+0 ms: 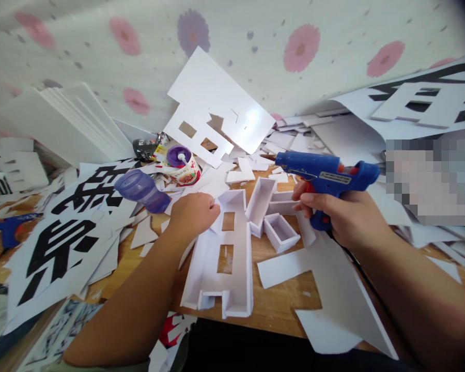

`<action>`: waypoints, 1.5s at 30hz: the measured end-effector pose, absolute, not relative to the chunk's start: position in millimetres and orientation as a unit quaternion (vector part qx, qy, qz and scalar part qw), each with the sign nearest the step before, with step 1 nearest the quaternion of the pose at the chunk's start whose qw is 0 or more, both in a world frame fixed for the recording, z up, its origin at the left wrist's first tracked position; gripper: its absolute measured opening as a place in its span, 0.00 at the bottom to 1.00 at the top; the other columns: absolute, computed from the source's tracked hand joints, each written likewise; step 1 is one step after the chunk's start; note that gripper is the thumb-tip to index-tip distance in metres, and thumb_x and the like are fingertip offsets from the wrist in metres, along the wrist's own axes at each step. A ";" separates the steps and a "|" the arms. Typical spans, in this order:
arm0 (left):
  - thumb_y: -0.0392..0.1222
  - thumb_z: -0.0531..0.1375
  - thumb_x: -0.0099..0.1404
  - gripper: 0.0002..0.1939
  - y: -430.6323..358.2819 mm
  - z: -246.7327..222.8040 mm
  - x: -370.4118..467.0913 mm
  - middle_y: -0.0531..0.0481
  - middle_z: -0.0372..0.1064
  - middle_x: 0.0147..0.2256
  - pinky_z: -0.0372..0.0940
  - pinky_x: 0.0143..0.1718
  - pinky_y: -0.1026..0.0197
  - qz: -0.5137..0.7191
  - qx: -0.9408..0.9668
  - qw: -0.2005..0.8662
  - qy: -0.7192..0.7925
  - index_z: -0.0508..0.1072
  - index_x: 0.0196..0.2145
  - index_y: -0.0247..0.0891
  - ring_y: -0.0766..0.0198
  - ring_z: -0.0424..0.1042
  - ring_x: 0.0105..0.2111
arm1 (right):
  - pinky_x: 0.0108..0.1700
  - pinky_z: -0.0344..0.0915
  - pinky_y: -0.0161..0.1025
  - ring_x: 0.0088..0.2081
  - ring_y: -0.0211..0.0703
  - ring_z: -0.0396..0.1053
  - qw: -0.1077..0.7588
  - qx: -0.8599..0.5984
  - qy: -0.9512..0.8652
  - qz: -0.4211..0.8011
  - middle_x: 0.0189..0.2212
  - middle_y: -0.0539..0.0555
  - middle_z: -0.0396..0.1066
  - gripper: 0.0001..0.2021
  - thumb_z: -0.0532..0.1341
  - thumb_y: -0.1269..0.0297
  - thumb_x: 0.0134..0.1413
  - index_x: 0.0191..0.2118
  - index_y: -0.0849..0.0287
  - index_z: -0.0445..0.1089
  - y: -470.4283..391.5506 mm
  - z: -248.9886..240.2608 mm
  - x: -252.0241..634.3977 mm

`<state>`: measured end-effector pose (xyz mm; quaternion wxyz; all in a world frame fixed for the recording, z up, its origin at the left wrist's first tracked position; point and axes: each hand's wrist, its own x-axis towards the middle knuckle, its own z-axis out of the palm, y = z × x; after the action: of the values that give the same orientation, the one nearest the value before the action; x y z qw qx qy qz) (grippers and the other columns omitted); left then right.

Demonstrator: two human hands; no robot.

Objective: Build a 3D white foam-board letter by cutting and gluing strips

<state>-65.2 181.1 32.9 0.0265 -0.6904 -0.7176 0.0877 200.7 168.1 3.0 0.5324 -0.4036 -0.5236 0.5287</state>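
Observation:
My right hand (337,214) grips a blue hot glue gun (313,170), with its nozzle pointing left above the table. My left hand (194,214) is closed at the upper left edge of a white foam board letter (238,274), which has raised side walls and two rectangular openings. Its fingertips are curled and partly hidden at that edge. Right of the letter lie a narrow walled foam piece (260,204) and a small open foam box (282,233). A flat L-shaped foam board sheet (333,289) rests below my right hand.
A purple translucent bottle (143,191) leans left of my left hand, near a paper food cup (188,173). A cut-out board (217,113) stands against the flowered wall covering. Printed character sheets (70,232) and another blue glue gun (10,230) lie left. Foam scraps surround the work.

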 end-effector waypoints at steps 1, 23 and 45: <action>0.48 0.50 0.60 0.16 181.0 33.0 -65.1 0.46 0.71 0.26 0.48 0.24 0.58 0.091 -0.692 0.027 -0.716 0.66 0.20 0.40 0.55 0.69 0.30 | 0.28 0.64 0.36 0.27 0.38 0.68 0.531 -0.403 -0.525 0.529 0.28 0.49 0.71 0.02 0.66 0.66 0.49 0.30 0.57 0.74 168.2 3.0 201.1; 0.45 0.48 0.62 0.17 183.1 33.0 -64.0 0.43 0.75 0.32 0.55 0.26 0.58 0.135 -0.706 0.052 -0.693 0.75 0.27 0.40 0.51 0.72 0.34 | 0.26 0.63 0.37 0.26 0.38 0.66 0.521 -0.409 -0.531 0.529 0.28 0.49 0.71 0.01 0.65 0.68 0.50 0.30 0.55 0.73 167.3 4.8 201.0; 0.47 0.50 0.67 0.13 150.5 33.2 -59.1 0.50 0.75 0.30 0.52 0.27 0.59 0.106 -0.715 0.079 -0.686 0.66 0.48 0.45 0.51 0.75 0.33 | 0.24 0.62 0.37 0.24 0.40 0.66 0.515 -0.429 -0.527 0.522 0.24 0.50 0.70 0.03 0.67 0.65 0.45 0.29 0.55 0.73 164.3 12.7 197.7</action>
<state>-59.1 150.5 33.2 0.0792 -0.7150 -0.6865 0.1064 197.7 164.3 12.7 0.5152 -0.4287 -0.5272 0.5223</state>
